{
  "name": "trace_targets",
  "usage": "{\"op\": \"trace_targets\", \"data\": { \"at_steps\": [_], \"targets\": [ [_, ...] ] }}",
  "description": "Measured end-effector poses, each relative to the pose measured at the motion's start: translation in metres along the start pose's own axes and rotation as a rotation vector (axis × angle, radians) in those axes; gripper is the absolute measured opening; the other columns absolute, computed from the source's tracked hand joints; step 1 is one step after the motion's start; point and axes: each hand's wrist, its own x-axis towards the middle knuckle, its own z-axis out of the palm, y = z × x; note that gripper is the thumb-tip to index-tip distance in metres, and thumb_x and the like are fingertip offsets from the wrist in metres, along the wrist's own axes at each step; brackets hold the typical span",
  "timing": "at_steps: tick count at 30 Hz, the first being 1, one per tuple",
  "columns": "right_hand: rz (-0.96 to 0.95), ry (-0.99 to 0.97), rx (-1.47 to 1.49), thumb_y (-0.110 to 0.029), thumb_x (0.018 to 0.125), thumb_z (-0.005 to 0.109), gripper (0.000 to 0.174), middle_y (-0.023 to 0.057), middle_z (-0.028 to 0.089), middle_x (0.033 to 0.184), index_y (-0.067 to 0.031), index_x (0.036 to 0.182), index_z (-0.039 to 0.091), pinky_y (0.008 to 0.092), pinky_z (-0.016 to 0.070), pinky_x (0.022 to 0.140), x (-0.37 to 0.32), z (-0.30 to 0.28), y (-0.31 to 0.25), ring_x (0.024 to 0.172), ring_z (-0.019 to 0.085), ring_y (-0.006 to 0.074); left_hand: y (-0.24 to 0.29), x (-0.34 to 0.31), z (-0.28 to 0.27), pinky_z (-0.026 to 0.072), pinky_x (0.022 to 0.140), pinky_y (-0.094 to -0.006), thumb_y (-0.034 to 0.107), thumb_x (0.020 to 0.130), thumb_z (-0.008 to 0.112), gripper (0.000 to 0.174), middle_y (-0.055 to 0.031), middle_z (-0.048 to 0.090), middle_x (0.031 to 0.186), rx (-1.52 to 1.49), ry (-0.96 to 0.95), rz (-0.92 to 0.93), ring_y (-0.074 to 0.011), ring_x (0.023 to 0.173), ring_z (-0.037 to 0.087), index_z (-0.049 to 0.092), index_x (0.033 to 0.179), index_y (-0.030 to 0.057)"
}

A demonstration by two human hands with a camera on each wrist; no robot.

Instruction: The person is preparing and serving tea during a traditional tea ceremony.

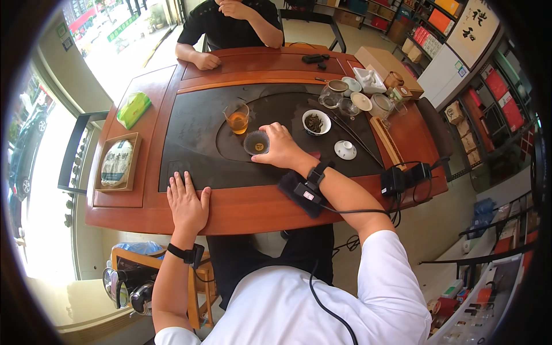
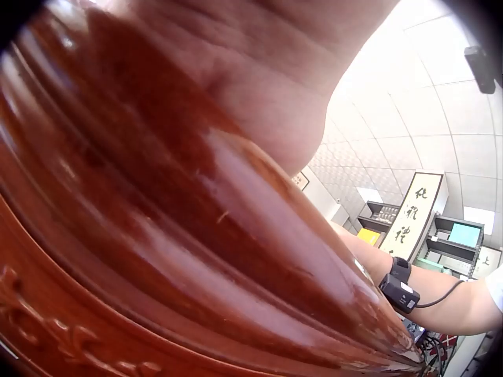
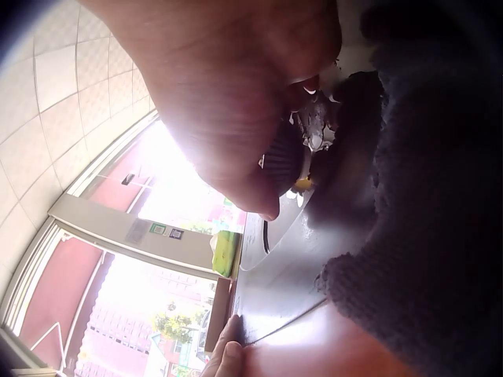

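My right hand (image 1: 283, 147) grips a dark ribbed teacup (image 1: 250, 140) by its side, thumb and fingers around it, over the black stone tea tray (image 1: 192, 129). A small round yellowish mark shows inside the cup. In the right wrist view the ribbed teacup (image 3: 281, 161) is partly hidden behind the hand. Just beyond it stands a glass pitcher (image 1: 237, 119) with amber tea. A white bowl (image 1: 316, 123) of wet tea leaves sits to the right, its white lid (image 1: 345, 150) nearer me. My left hand (image 1: 188, 206) lies flat, fingers spread, across the table's front edge.
Glass cups and strainers (image 1: 348, 103) crowd the back right. Dark tongs (image 1: 359, 138) and a wooden strip (image 1: 388, 144) lie along the right side. A dark cloth (image 1: 296, 195) is under my right wrist. A boxed tea cake (image 1: 118, 161) sits left; a person (image 1: 230, 26) sits opposite.
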Motion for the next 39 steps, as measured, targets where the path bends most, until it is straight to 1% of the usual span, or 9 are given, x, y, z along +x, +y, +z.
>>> {"op": "trace_targets", "data": {
  "at_steps": [6, 15, 18, 21, 29, 32, 35, 38, 39],
  "targets": [
    [-0.047, 0.031, 0.048, -0.046, 0.077, 0.095, 0.091, 0.0233, 0.057, 0.142, 0.0023, 0.145, 0.058, 0.0496, 0.0439, 0.120, -0.010, -0.030, -0.012, 0.138, 0.053, 0.0429, 0.000, 0.000, 0.002, 0.0157, 0.136, -0.0560, 0.057, 0.112, 0.050, 0.085, -0.0336, 0.031, 0.176, 0.019, 0.002, 0.000, -0.0480, 0.166, 0.026, 0.037, 0.169, -0.0056],
    [-0.123, -0.189, 0.276, -0.040, 0.076, 0.097, 0.091, 0.0250, 0.062, 0.142, 0.0044, 0.144, 0.059, 0.0434, 0.0471, 0.117, -0.039, -0.128, -0.083, 0.137, 0.059, 0.0397, 0.002, 0.000, -0.001, 0.0155, 0.136, -0.0550, 0.056, 0.112, 0.050, 0.085, -0.0332, 0.031, 0.176, 0.021, -0.016, -0.012, -0.0474, 0.166, 0.025, 0.036, 0.170, -0.0057],
    [-0.197, -0.236, 0.311, -0.037, 0.076, 0.097, 0.088, 0.0229, 0.063, 0.140, 0.0040, 0.143, 0.060, 0.0417, 0.0491, 0.113, -0.049, -0.161, -0.109, 0.133, 0.061, 0.0387, 0.002, 0.001, -0.002, 0.0146, 0.136, -0.0546, 0.055, 0.112, 0.051, 0.085, -0.0329, 0.030, 0.177, 0.025, -0.029, -0.012, -0.0469, 0.167, 0.024, 0.035, 0.170, -0.0054],
    [-0.289, -0.280, 0.321, -0.033, 0.074, 0.097, 0.087, 0.0133, 0.063, 0.133, -0.0001, 0.144, 0.059, 0.0387, 0.0509, 0.108, -0.055, -0.187, -0.128, 0.125, 0.064, 0.0294, 0.002, 0.001, -0.002, 0.0138, 0.137, -0.0543, 0.055, 0.112, 0.051, 0.085, -0.0326, 0.029, 0.177, 0.027, -0.038, -0.014, -0.0465, 0.167, 0.023, 0.035, 0.170, -0.0053],
    [-0.561, -0.459, 0.509, -0.027, 0.074, 0.097, 0.085, 0.0157, 0.064, 0.131, 0.0040, 0.144, 0.058, 0.0392, 0.0543, 0.101, -0.063, -0.231, -0.165, 0.120, 0.064, 0.0326, 0.006, 0.003, -0.010, 0.0139, 0.137, -0.0542, 0.054, 0.113, 0.051, 0.084, -0.0319, 0.028, 0.178, 0.059, -0.089, -0.026, -0.0465, 0.167, 0.022, 0.034, 0.171, -0.0048],
    [-0.686, -0.332, 0.773, -0.023, 0.077, 0.095, 0.080, 0.0182, 0.064, 0.128, 0.0071, 0.142, 0.060, 0.0403, 0.0558, 0.097, -0.067, -0.217, -0.169, 0.116, 0.064, 0.0355, 0.001, 0.004, -0.005, 0.0146, 0.137, -0.0544, 0.055, 0.113, 0.051, 0.084, -0.0316, 0.028, 0.178, -0.019, -0.103, -0.036, -0.0464, 0.167, 0.022, 0.034, 0.171, -0.0045],
    [-0.695, -0.526, 0.670, -0.023, 0.080, 0.094, 0.074, 0.0220, 0.063, 0.124, 0.0097, 0.138, 0.061, 0.0404, 0.0574, 0.091, -0.051, -0.243, -0.188, 0.110, 0.065, 0.0379, 0.003, 0.000, -0.004, 0.0148, 0.137, -0.0544, 0.055, 0.113, 0.050, 0.084, -0.0313, 0.028, 0.178, -0.001, -0.036, -0.004, -0.0460, 0.167, 0.022, 0.033, 0.171, -0.0040],
    [-0.740, -0.240, 0.809, -0.023, 0.090, 0.087, 0.056, 0.0248, 0.061, 0.112, 0.0122, 0.128, 0.065, 0.0408, 0.0592, 0.078, -0.075, -0.211, -0.183, 0.093, 0.068, 0.0371, 0.003, 0.000, -0.005, 0.0147, 0.137, -0.0543, 0.054, 0.113, 0.050, 0.084, -0.0313, 0.027, 0.178, 0.011, -0.039, -0.006, -0.0459, 0.168, 0.022, 0.033, 0.171, -0.0040],
    [-0.692, -0.238, 0.810, -0.023, 0.092, 0.085, 0.052, 0.0243, 0.062, 0.109, 0.0123, 0.126, 0.066, 0.0408, 0.0593, 0.076, -0.079, -0.215, -0.188, 0.089, 0.068, 0.0363, 0.005, 0.000, -0.007, 0.0146, 0.137, -0.0543, 0.054, 0.113, 0.050, 0.084, -0.0313, 0.027, 0.178, 0.029, -0.052, -0.009, -0.0459, 0.168, 0.021, 0.033, 0.171, -0.0040]
  ]
}}
